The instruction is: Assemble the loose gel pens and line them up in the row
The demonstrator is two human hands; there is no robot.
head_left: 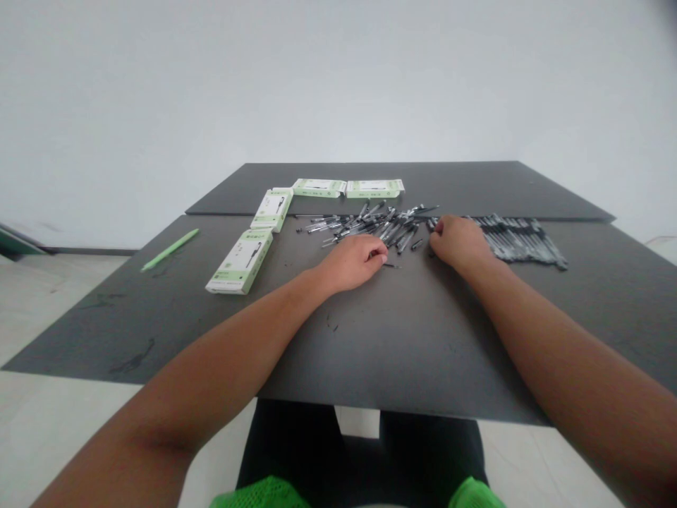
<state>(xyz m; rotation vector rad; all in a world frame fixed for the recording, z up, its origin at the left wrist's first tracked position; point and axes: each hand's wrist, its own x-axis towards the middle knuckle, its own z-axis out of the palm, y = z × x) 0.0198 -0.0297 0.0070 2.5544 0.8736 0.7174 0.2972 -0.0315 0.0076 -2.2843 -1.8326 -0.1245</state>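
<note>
My left hand (355,262) is closed at the near edge of a loose heap of black-and-clear pens (388,227). A thin dark pen tip (392,266) sticks out past its fingers. With fingers curled down, my right hand (459,240) rests at the left end of a row of pens (521,240) lying side by side. Dark bits show beside its fingertips, but the hand hides what is under them. A short dark piece (417,245), perhaps a cap, lies between the two hands.
Two white-and-green boxes (272,209) (240,262) lie left of the heap. Two more boxes (319,187) (374,188) lie behind it. A green pen-like stick (170,250) is at the far left of the dark table (381,353). A seam crosses the tabletop.
</note>
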